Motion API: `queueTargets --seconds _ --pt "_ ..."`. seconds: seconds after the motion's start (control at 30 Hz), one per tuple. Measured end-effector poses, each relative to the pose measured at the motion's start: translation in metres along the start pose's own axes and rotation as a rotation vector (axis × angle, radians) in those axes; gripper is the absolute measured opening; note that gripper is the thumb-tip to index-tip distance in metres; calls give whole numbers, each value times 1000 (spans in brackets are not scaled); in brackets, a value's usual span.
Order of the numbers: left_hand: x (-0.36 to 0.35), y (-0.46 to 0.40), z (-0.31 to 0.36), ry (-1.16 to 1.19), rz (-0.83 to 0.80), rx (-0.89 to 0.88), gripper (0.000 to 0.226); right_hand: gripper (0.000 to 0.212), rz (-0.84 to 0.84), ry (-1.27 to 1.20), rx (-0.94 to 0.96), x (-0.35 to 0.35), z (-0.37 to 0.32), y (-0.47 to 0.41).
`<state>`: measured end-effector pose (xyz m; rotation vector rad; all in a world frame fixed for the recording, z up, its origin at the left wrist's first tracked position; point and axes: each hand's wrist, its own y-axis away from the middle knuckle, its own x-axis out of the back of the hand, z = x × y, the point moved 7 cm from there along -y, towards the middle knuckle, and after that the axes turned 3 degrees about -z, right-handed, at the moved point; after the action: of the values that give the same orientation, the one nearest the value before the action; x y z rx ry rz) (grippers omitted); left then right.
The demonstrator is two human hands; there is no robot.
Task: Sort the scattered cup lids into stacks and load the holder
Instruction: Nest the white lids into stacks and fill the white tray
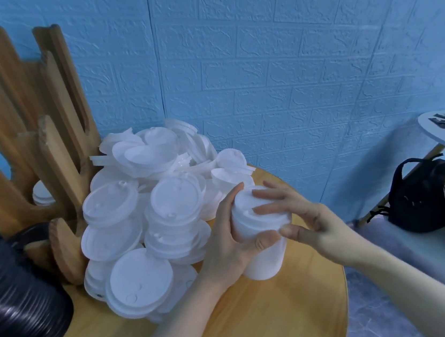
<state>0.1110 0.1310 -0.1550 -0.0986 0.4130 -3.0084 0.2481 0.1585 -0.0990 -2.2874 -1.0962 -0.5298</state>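
Both bare forearms reach in from the lower edge — hands meeting near the middle. The left hand (pixel 232 247) is curled round a white stack of lids (pixel 262 247), thumb across the front, fingers (pixel 232 198) wrapped up the far side. The right hand (pixel 310 222) comes in from the right — fingers spread on the stack's top, thumb pressed beside the left thumb.

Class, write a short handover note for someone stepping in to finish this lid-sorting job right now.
Left hand grips a stack of white lids; right hand pinches its top, fingers resting on it.
A heap of loose white lids lies on the round table.
The wooden holder has a few white lids in one slot; black lids sit stacked beside it.
Left: stack the heap, load the holder.
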Motion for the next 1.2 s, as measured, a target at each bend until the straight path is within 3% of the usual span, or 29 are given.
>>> queueTargets --seconds 0.17,0.3,0.5,0.83,1.07,1.2 --pt "1 -1 -1 -11 18 9 98 38 204 -410 -60 24 15 -4" --pt "0 -2 1 -9 16 -15 95 21 467 -155 -193 56 46 -33" --pt "-1 -1 0 20 14 -14 92 26 363 207 -297 58 87 -99" --pt "0 -4 -2 16 -2 -13 97 15 346 363 -488 50 111 -132" --pt "0 -3 -2 -22 -5 1 92 3 484 222 -367 65 92 -120" --pt "-1 -3 -1 -2 -9 -9 95 10 543 -37 -264 73 63 -107"
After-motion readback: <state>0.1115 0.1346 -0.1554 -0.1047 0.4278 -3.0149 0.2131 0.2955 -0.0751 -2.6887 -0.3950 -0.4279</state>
